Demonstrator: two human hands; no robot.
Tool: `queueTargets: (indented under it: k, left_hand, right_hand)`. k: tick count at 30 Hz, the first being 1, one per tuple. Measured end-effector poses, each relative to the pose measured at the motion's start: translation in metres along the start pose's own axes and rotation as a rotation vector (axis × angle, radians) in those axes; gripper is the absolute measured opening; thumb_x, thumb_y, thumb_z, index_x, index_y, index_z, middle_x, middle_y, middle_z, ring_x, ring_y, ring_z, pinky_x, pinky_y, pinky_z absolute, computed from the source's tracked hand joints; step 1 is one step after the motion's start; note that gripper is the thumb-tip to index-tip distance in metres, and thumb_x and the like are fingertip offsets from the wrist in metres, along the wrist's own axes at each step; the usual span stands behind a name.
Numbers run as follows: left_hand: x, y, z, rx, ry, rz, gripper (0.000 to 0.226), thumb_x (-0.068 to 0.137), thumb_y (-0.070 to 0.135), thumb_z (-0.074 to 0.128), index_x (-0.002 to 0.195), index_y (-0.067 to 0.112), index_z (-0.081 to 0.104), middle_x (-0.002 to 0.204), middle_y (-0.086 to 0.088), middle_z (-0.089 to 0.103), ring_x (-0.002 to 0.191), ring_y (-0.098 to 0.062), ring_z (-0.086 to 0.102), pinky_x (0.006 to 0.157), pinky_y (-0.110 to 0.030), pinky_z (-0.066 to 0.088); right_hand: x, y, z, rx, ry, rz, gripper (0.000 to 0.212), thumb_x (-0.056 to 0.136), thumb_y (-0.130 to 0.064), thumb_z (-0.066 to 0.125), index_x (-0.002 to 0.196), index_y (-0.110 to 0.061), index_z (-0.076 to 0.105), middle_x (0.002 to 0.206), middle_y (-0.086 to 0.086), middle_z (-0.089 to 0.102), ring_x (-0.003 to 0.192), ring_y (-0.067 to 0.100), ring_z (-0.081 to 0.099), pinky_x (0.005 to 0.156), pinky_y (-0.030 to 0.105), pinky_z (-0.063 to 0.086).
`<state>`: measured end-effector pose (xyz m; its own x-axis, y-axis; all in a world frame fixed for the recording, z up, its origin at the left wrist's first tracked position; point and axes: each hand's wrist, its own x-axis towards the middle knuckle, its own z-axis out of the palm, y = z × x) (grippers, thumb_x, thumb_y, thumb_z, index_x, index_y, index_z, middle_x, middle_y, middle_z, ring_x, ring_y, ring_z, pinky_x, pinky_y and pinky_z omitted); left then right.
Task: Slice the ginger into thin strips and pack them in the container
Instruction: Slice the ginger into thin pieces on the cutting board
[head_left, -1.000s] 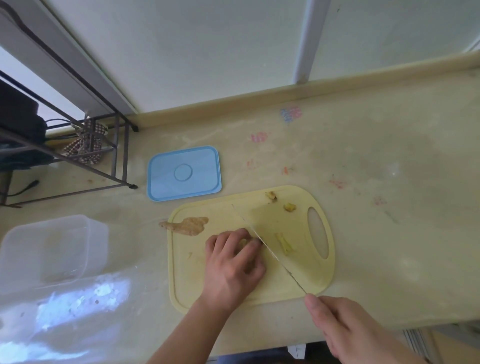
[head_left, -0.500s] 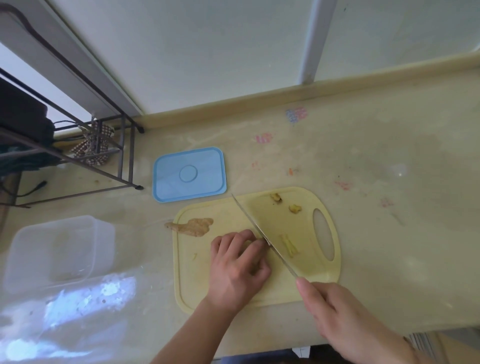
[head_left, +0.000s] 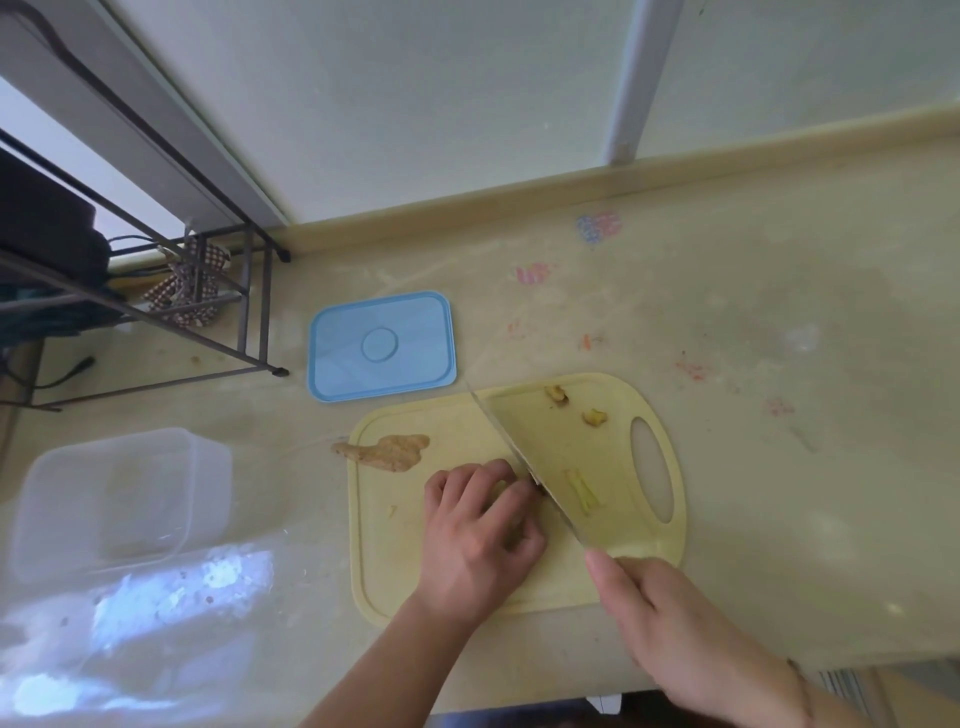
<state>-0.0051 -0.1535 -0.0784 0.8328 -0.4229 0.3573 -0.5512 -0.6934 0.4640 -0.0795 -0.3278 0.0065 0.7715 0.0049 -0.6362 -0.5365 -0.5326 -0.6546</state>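
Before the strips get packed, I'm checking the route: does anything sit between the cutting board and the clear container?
Nothing visible: bare counter separates the cutting board from the open container; blue lid lies behind.

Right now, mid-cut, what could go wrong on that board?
1. The knife runs right against the left hand's curled fingertips, which hide the piece being cut; a slip could nick them.
2. The ginger root overhangs the board's left edge and might get knocked off.
3. The cut strips lie beside the blade and may scatter.
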Motion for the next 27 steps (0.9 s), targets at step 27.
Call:
queueTargets:
  k: [27]
  left_hand:
    - [0.006,0.0,0.004,-0.014,-0.021,0.008,0.022,0.072,0.013,0.069,0.094,0.014,0.074,0.105,-0.002,0.065,0.092,-0.029,0.061,0.079,-0.045,0.044]
  right_hand:
    - [0.007,-0.005,-0.015,-0.012,-0.045,-0.007,0.059,0.082,-0.073,0.022,0.065,-0.017,0.03,0.053,-0.006,0.028,0.05,0.009,0.027,0.053,0.026,0.028]
